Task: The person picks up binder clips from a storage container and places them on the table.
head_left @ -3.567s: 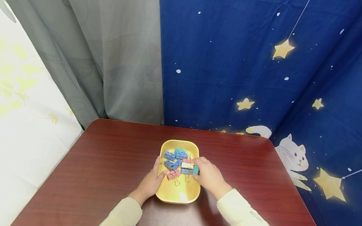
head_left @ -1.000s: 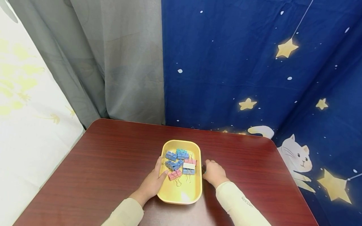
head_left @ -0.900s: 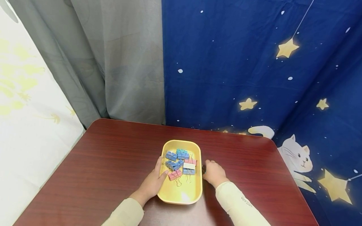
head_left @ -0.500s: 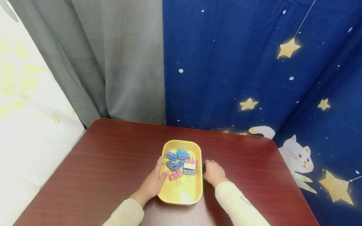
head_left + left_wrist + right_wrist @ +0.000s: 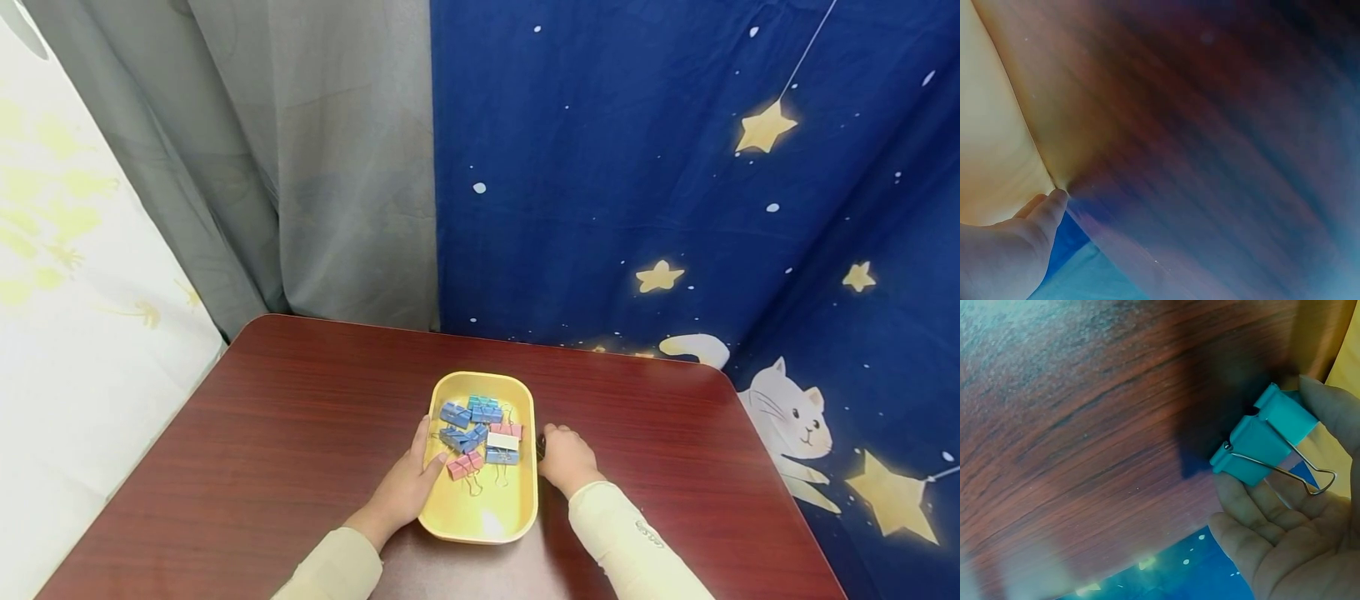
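A yellow tray holds several blue, pink and teal binder clips, one with a white face showing. My left hand grips the tray's left side, thumb over the rim and fingers along the outer wall; the left wrist view shows its fingers against that wall. Just outside the tray's right side, my right hand holds a teal binder clip. In the right wrist view the clip is pinched between thumb and fingers, close over the table, with a wire handle toward the palm. From the head view most of this clip is hidden.
The dark red wooden table extends around the tray on every side. Behind it hang a grey curtain and a blue curtain with stars, with a white cloth at the left.
Since the earliest frame, my right hand has moved from over the tray's right part to the table beside it, carrying the teal binder clip. Over the last second, both hands stay nearly still.
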Motion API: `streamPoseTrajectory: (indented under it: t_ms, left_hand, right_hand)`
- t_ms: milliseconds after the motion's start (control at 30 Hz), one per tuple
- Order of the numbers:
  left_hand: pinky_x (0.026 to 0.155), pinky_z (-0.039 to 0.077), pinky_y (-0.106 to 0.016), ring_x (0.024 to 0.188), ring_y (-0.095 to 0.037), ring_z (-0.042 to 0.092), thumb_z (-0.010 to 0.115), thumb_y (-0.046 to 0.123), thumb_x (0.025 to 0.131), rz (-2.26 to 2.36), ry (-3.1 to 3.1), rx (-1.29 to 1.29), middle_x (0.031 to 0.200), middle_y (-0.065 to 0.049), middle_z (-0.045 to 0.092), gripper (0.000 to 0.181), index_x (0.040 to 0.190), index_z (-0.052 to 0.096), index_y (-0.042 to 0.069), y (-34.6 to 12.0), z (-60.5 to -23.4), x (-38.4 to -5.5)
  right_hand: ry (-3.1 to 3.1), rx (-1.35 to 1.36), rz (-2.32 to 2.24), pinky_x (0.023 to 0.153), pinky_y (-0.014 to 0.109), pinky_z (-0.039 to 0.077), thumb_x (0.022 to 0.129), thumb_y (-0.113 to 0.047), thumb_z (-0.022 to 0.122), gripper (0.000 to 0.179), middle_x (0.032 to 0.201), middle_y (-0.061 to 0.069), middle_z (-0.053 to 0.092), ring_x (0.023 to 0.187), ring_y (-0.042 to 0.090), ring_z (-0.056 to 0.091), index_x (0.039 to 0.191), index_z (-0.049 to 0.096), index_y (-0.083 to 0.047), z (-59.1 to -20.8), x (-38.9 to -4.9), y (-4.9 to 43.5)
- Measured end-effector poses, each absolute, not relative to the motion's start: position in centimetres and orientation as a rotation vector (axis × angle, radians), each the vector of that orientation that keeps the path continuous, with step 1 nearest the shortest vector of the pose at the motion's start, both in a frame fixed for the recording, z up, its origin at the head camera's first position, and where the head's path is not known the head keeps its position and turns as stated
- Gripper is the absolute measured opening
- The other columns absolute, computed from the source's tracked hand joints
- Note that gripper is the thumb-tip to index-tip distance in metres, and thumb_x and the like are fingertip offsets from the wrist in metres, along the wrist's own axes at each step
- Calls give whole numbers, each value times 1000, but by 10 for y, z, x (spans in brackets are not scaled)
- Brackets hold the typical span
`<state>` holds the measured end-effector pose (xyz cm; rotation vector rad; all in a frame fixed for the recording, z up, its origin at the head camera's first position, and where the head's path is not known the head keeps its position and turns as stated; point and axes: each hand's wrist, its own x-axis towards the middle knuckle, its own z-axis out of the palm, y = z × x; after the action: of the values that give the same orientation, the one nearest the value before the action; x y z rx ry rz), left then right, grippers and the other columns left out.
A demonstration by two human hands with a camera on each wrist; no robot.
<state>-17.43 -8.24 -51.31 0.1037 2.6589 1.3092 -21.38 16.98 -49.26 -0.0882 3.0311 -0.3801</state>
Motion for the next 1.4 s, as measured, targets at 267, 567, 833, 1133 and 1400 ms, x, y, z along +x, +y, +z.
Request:
streamPoseTrajectory:
  t_ms: [267, 567, 833, 1133, 1400]
  left_hand:
    - [99, 40, -55, 124, -38, 50, 46, 34, 102, 1316, 2658, 102, 144, -25, 43, 70, 156, 8, 12, -82, -510, -173]
    - [99, 40, -55, 124, -38, 50, 46, 31, 102, 1314, 2659, 103, 144, -25, 43, 69, 156, 8, 12, -82, -511, -173]
    - [101, 38, -55, 127, -39, 48, 47, 31, 102, 1320, 2665, 110, 145, -25, 42, 69, 156, 9, 11, -82, -511, -173]
    - [101, 38, -55, 126, -39, 48, 46, 32, 102, 1325, 2660, 109, 145, -25, 42, 69, 156, 8, 11, -83, -514, -173]
    - [102, 37, -55, 128, -39, 47, 46, 32, 102, 1323, 2656, 102, 146, -25, 41, 69, 156, 8, 11, -82, -513, -173]
  right_hand:
    - [3034, -75, -359, 73, 52, 53, 66, -24, 82, 47, 93, 17, 62, 87, 38, 64, 102, 62, 0, -492, -214, 169]
    - [3033, -76, -373, 72, 51, 53, 65, -25, 83, 45, 91, 15, 61, 86, 37, 64, 97, 62, -1, -492, -212, 170]
    - [3033, -99, -404, 78, 51, 52, 65, -26, 84, 63, 105, 18, 61, 96, 38, 62, 117, 61, 1, -492, -210, 171]
    - [3049, -132, -417, 88, 52, 48, 69, -27, 84, 70, 125, 22, 55, 113, 39, 55, 128, 56, -1, -483, -204, 173]
    - [3103, -161, -424, 99, 58, 38, 69, -27, 83, 77, 138, 23, 46, 128, 42, 42, 136, 52, -4, -480, -200, 177]
